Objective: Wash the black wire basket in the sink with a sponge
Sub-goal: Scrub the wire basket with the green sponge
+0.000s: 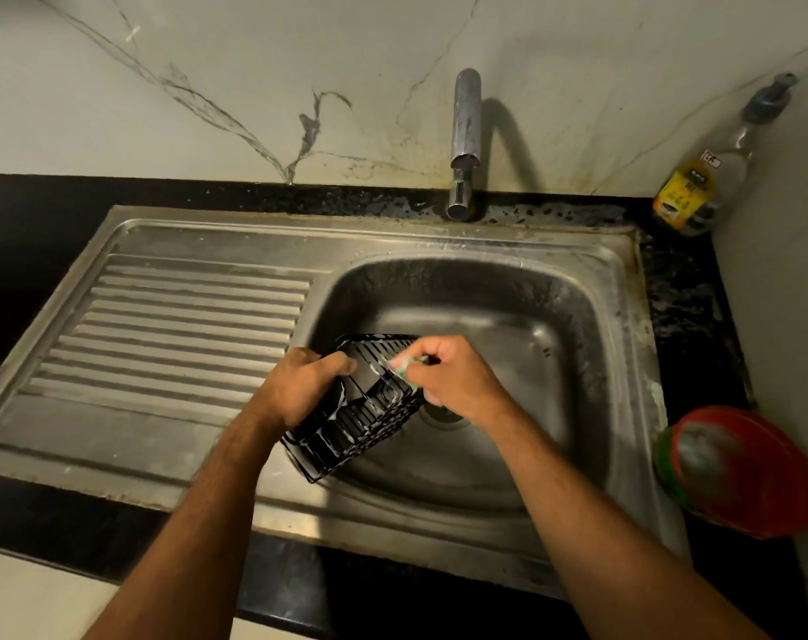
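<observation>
Gripped at its near-left edge by the left hand (302, 385), fingers curled over the rim, the black wire basket (362, 408) sits tilted over the sink (462, 496), at the bowl's 8 o'clock side. Right hand (452, 381) pinches a green sponge (404, 368) against the basket's far edge at 1 o'clock. Soap streaks show on the wires. Tap (464, 140) stands at 12 o'clock, bottle (702, 177) at 2 o'clock, red tub (739, 473) at 4 o'clock on the counter.
</observation>
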`<state>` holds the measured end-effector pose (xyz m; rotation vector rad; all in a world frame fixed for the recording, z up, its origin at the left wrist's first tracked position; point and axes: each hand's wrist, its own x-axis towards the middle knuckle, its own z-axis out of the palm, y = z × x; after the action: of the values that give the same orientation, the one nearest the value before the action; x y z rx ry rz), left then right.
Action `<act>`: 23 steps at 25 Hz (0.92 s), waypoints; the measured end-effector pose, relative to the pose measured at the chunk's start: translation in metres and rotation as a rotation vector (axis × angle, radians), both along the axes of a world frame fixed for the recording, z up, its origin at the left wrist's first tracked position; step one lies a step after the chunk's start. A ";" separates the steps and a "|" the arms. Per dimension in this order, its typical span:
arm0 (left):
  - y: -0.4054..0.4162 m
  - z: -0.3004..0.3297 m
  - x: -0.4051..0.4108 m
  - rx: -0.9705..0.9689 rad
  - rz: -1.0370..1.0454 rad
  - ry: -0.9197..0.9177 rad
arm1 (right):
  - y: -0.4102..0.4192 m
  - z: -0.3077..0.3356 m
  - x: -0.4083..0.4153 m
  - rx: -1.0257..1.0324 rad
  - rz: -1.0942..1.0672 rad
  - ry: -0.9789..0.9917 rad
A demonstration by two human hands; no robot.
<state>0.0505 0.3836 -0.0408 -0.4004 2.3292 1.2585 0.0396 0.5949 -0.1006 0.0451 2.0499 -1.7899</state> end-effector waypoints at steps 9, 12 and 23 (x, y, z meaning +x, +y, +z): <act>-0.001 -0.001 0.002 0.108 0.064 -0.009 | 0.009 -0.014 0.006 -0.060 -0.206 -0.127; -0.002 -0.008 0.006 0.198 0.086 0.022 | 0.005 -0.007 0.020 -0.103 -0.066 -0.087; 0.015 -0.051 0.011 0.494 0.312 0.268 | 0.048 -0.015 -0.013 0.320 -0.654 0.189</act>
<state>0.0616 0.3989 -0.0922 -0.4565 2.1043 2.0865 0.0271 0.6425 -0.1151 0.7422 2.6530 -1.8279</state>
